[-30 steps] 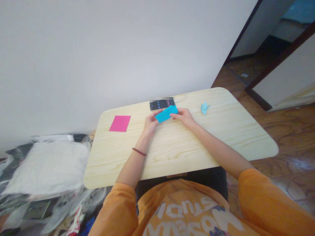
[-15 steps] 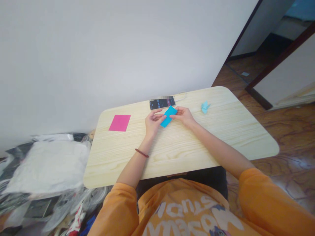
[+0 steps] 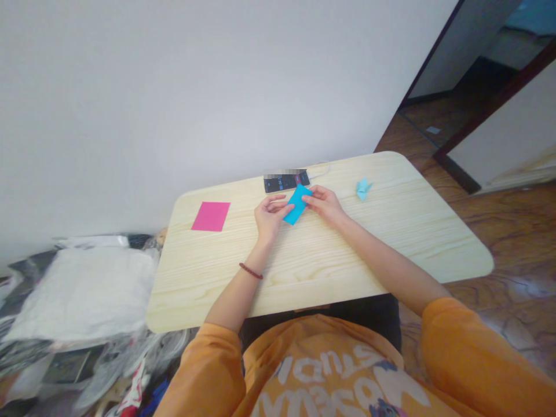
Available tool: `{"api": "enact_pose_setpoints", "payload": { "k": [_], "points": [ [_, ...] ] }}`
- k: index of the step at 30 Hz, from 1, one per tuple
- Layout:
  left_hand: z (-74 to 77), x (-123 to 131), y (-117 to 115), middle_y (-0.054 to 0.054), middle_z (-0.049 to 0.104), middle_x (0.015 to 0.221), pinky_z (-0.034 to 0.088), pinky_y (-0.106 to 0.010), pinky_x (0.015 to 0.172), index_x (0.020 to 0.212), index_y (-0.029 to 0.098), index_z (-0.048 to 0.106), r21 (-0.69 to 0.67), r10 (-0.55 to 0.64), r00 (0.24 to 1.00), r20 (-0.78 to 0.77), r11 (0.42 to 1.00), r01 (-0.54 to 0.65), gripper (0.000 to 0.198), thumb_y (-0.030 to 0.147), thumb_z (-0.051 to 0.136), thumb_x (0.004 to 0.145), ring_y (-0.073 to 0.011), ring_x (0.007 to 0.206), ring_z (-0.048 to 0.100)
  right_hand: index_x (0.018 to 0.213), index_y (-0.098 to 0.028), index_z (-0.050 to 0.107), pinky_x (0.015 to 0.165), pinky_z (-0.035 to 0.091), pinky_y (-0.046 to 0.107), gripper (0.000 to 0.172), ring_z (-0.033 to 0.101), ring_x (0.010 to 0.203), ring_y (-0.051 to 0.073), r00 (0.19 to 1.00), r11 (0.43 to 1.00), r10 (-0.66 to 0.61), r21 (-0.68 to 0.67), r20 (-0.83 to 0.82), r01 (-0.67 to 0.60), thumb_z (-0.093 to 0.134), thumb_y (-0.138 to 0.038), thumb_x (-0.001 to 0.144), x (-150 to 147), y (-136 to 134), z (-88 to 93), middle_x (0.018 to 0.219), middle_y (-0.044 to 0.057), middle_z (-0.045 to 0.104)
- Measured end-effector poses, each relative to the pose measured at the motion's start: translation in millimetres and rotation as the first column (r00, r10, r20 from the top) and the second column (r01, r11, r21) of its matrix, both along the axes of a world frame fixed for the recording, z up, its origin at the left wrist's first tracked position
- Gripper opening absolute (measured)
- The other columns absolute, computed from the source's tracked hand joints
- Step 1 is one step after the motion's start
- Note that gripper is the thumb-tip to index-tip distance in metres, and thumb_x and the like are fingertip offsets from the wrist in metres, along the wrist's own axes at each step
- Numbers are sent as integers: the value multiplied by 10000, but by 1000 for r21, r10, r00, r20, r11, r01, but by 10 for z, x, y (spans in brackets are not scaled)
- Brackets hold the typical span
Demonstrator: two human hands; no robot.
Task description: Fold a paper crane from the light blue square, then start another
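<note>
A blue sheet of paper (image 3: 296, 206), folded into a narrow rectangle, is held tilted between both hands above the table. My left hand (image 3: 271, 215) pinches its lower left edge, thumb on top, with the other fingers loosely curled. On the opposite side, my right hand (image 3: 325, 204) grips the upper right edge between thumb and fingers. The fingertips under the paper are hidden. To the left lies a flat pink paper square (image 3: 211, 216). A small light-blue folded paper figure (image 3: 363, 189) sits to the right of my right hand.
Behind the hands, a phone (image 3: 282, 182) with a lit screen and white cable (image 3: 321, 169) lies near the wall (image 3: 217, 92). The pale wooden table (image 3: 208, 289) has rounded corners. White bags (image 3: 91, 289) and clutter crowd the left side; a doorway is at right.
My right thumb has shifted slightly up and right along the blue paper. Both hands still hold it in nearly the same spot.
</note>
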State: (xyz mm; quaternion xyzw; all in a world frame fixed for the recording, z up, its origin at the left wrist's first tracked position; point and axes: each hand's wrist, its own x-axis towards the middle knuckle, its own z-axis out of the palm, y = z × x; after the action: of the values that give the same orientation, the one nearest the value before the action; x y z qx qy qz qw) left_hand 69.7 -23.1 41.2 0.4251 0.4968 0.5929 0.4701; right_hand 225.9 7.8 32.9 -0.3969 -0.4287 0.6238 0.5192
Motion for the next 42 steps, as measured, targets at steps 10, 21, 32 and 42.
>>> {"api": "enact_pose_setpoints", "payload": {
  "k": [10,21,32,42],
  "points": [
    [-23,33,3,-57,710,737,537,-307,703,826,145,657,-13,14,1000,3,1000,-14,412,263,842,476,-175,705,671,762,-221,519,600,482,252,465,595,651,122,998,998,-63,15,-6,63,814,-457,492,-7,-10,32,712,-33,641],
    [-29,41,-14,-80,725,775,547,-312,695,793,138,706,-88,-25,1000,-8,996,24,370,339,834,511,-186,704,674,763,-207,538,577,470,253,461,575,594,117,995,995,-78,68,69,73,810,-464,493,13,-4,25,675,-28,647],
    [-96,36,10,-88,722,732,535,-304,632,747,129,702,-116,-19,1000,-7,993,18,378,377,839,496,-190,655,670,779,-205,541,555,459,247,455,566,572,115,995,995,-79,69,68,74,798,-472,515,12,-12,31,650,-28,644],
    [-80,43,6,-89,723,730,539,-314,641,738,128,710,-132,-7,1000,10,991,9,379,376,843,484,-195,656,670,780,-209,537,553,450,243,458,560,562,111,995,995,-77,65,59,73,795,-485,521,15,-16,38,641,-32,636]
  ]
}}
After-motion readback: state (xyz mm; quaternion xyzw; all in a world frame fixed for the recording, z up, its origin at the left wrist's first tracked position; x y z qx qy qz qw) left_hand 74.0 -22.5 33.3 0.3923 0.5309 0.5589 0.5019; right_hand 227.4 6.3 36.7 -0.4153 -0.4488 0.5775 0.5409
